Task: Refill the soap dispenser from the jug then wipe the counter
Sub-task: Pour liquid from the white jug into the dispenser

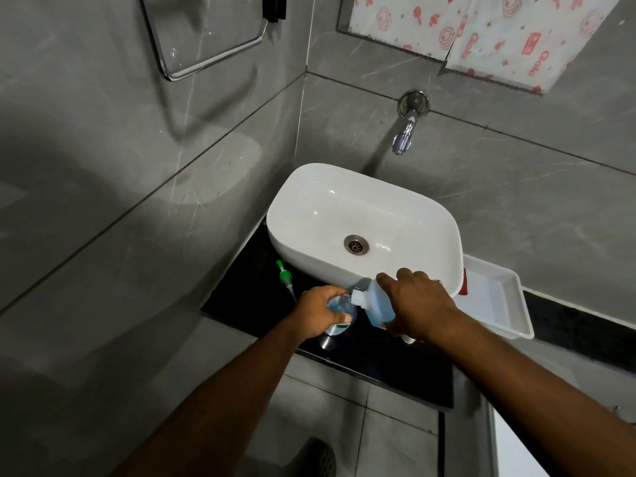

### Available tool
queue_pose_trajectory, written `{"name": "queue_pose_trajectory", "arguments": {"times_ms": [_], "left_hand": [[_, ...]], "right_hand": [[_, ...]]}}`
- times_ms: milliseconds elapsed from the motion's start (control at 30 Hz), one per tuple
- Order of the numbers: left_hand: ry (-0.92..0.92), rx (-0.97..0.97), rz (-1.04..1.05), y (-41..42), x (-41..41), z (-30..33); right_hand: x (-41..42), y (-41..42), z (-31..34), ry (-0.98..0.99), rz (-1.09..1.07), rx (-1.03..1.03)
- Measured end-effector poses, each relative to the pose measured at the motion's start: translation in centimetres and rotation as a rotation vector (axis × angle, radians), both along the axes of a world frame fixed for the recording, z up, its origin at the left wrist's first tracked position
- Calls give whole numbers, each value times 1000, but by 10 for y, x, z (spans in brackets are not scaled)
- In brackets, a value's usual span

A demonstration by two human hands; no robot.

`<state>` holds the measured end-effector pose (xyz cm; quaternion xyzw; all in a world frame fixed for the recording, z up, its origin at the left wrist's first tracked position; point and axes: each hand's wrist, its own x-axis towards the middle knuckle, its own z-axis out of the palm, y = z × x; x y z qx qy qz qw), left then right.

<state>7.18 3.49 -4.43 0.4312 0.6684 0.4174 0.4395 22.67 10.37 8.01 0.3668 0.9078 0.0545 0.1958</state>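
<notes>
Just in front of the sink [364, 215], the dispenser [339, 313] is gripped by left hand [321, 313] fingers, while the tilted jug [375, 306] is clasped by the right hand [418, 304], spout at its mouth.

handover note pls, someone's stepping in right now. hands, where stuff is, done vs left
Left hand: gripping the soap bottle, upright on the black counter in front of the basin.
Right hand: holding the jug tipped, spout at the bottle's open neck.
Green pump: off the bottle, lying on the counter to its left.
White tray: right of the basin.
Done: pump removed, pouring position reached; blue liquid shows in the bottle.
Left: finish filling, refit pump, wipe counter. No cloth in view.
</notes>
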Motion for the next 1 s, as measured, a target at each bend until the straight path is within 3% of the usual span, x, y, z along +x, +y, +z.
{"name": "queue_pose_trajectory", "arguments": {"times_ms": [1000], "left_hand": [[-15, -13, 3, 0, 1, 1]], "right_hand": [[-4, -4, 9, -37, 7, 3]]}}
